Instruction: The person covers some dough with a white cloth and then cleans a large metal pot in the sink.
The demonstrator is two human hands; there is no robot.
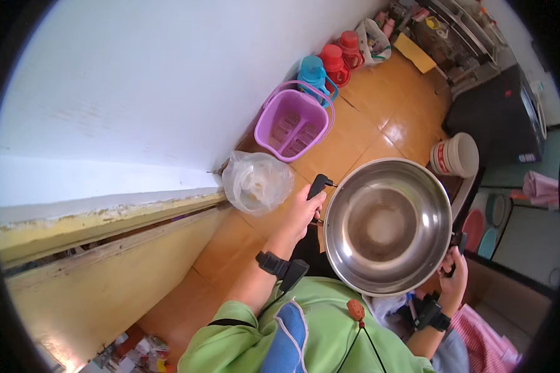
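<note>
A wide stainless steel wok [382,224] with two black side handles is held up in front of my body. My left hand [308,210] grips the black handle [318,186] on its left side. Around the opposite handle [459,247] my right hand [453,269] is closed. The inside of the wok holds nothing, and its bottom shows a brownish, dull stained ring. Both wrists carry black strapped devices.
Left of the wok, a lined bin with a clear plastic bag [257,183] and a purple foot-soak bucket [293,123] stand along the wall. Blue [313,72] and red [333,63] thermos flasks follow. A white bucket [457,155] sits at right, near a dark appliance [490,114].
</note>
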